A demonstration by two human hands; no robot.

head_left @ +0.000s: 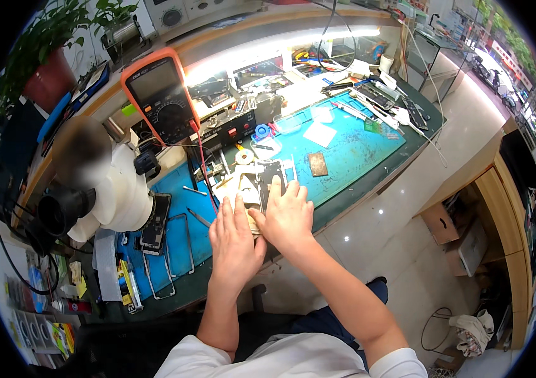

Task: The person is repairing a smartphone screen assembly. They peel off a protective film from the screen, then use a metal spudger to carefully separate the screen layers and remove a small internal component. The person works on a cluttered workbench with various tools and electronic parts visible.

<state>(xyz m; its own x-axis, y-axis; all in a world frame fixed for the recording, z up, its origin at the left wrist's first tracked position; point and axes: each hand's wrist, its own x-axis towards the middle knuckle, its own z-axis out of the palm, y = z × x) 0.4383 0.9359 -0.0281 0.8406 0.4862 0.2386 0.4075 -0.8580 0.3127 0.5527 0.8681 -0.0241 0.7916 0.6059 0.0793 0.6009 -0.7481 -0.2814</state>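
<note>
Near the bench edge, my left hand (235,239) lies with outstretched fingers over a beige, cloth-like thing (253,223), whose shape is mostly hidden. My right hand (287,214) has its fingers extended over a dark, opened phone (271,170), its thumb touching the beige thing. Both hands are open. Just left of the phone are pale flat pieces (236,187). A thin tool (200,217) lies beside my left hand on the blue mat (337,183). A small brown plate (317,164) lies behind my right hand.
An orange multimeter (157,94) stands behind with leads hanging down. A white microscope (126,195) is at left, beside another phone (154,223) and empty frames (173,274). Tools (381,101) crowd the back right. A wooden cabinet (495,208) and cartons (438,223) are at right.
</note>
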